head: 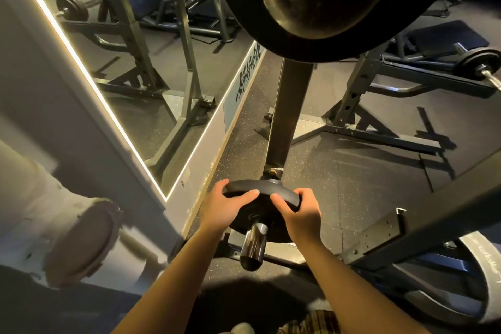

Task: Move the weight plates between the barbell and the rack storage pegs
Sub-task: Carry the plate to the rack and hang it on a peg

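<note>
Head view: your left hand (221, 207) and right hand (299, 210) both grip one small black weight plate (260, 202), a matte, rubbery-looking disc. Left fingers (245, 195) lie across its near face, thumb hooked over the top rim. Right fingers (280, 202) curl over the right rim. So both sets of fingers are clenched on the plate, not released.

The plate sits on a storage peg (253, 248), a polished chrome cylinder with a rounded end. The peg passes through the plate's centre hole and sticks out toward you, below and between your fingers. Beyond your fingertips, a dark square steel upright (287, 114) of the rack rises from the peg's base. A bolt shows where it joins, but the joint itself is half hidden behind the plate.

Above the fingers, a big black plate (311, 3) with a dished, dull metal centre fills the top of frame. It's cut off, and what carries it is out of view.

Right of your right fingers: perforated steel rack beam (423, 228), and under it a large plate (477, 274) with a worn grey rim and lettering too blurred to read, partly cut off.

Left of your left fingers: mirror (130, 62) with a lit edge strip, and a blurred pale cylinder (78, 241) I can't identify. Speckled rubber floor (339, 184) underneath.
</note>
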### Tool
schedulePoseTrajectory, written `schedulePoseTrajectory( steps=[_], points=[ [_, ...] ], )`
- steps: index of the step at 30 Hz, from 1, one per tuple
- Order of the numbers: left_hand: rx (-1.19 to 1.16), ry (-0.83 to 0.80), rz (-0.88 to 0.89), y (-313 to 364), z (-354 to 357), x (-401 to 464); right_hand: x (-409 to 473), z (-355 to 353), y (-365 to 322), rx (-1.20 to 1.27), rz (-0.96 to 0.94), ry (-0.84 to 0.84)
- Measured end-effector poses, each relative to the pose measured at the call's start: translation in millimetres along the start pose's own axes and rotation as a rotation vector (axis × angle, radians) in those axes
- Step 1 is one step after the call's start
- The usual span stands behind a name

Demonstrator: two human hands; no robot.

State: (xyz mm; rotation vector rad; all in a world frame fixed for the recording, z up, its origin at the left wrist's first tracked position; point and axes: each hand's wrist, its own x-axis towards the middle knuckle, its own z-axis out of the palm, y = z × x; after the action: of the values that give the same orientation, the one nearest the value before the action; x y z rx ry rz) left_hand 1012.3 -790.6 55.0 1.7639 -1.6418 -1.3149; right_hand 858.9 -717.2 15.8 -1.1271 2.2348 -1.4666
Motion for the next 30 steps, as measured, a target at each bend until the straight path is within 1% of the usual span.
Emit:
schedulePoseTrajectory(
  steps=[2, 4, 6, 7, 9, 11, 12, 13, 15, 16, 17, 19, 21, 23, 25, 26, 28, 30],
  points=[
    [0.123, 0.003, 0.044, 6.7, -4.0, -4.6, -0.4, -5.8, 3.0, 0.062, 0.083, -0.074],
    [0.232, 0.023, 0.123, 10.9, -5.1, -13.0, 1.9, -17.1, 9.3, 0.174, 0.209, -0.222],
    [0.263, 0.02, 0.205, 9.7, -8.2, -21.8, 0.8, -28.2, 15.0, 0.263, 0.284, -0.335],
    [0.23, 0.012, 0.237, 8.5, -11.2, -25.0, -1.0, -31.7, 20.2, 0.264, 0.286, -0.335],
    [0.087, -0.001, 0.223, 6.8, -18.3, -26.3, -6.0, -36.4, 25.6, 0.223, 0.244, -0.236],
    [-0.124, 0.041, 0.12, 1.4, -24.8, -21.3, -8.5, -35.3, 21.2, 0.16, 0.219, -0.128],
    [-0.202, 0.057, 0.045, -4.2, -26.3, -16.5, -8.4, -31.2, 13.1, 0.118, 0.203, -0.107],
    [-0.233, 0.052, -0.032, -10.0, -26.2, -12.1, -8.3, -25.2, 1.3, 0.081, 0.159, -0.094],
    [-0.2, -0.014, -0.143, -18.0, -17.5, -4.6, -6.3, -10.7, -23.7, 0.008, 0.046, -0.052],
    [-0.172, -0.031, -0.16, -18.5, -9.7, -1.9, -4.9, -4.1, -34.1, -0.054, -0.008, -0.028],
    [-0.155, -0.023, -0.16, -16.8, -0.3, -0.1, -3.0, 1.9, -39.0, -0.141, -0.035, -0.022],
    [-0.146, 0.044, -0.157, -12.1, 15.0, 1.8, 0.2, 6.6, -41.1, -0.288, -0.011, -0.057],
    [-0.101, 0.095, -0.145, -9.8, 19.8, 2.0, 0.4, 6.0, -36.3, -0.318, -0.001, -0.065],
    [-0.008, 0.1, -0.101, -12.9, 15.8, 0.5, 3.7, 5.1, -26.5, -0.245, 0.049, -0.083],
    [0.08, 0.107, -0.023, -16.9, 9.7, -2.3, 7.4, -2.1, -14.9, -0.091, 0.176, -0.17],
    [0.117, 0.121, 0.031, -17.3, 6.4, -5.1, 8.4, -7.2, -9.6, 0.027, 0.248, -0.201],
    [0.175, 0.138, 0.197, -15.4, 4.2, -12.0, 6.9, -20.7, -1.5, 0.252, 0.39, -0.27],
    [0.213, 0.105, 0.332, -11.0, 2.3, -18.8, 2.4, -29.6, 7.2, 0.365, 0.508, -0.29]
  ],
)
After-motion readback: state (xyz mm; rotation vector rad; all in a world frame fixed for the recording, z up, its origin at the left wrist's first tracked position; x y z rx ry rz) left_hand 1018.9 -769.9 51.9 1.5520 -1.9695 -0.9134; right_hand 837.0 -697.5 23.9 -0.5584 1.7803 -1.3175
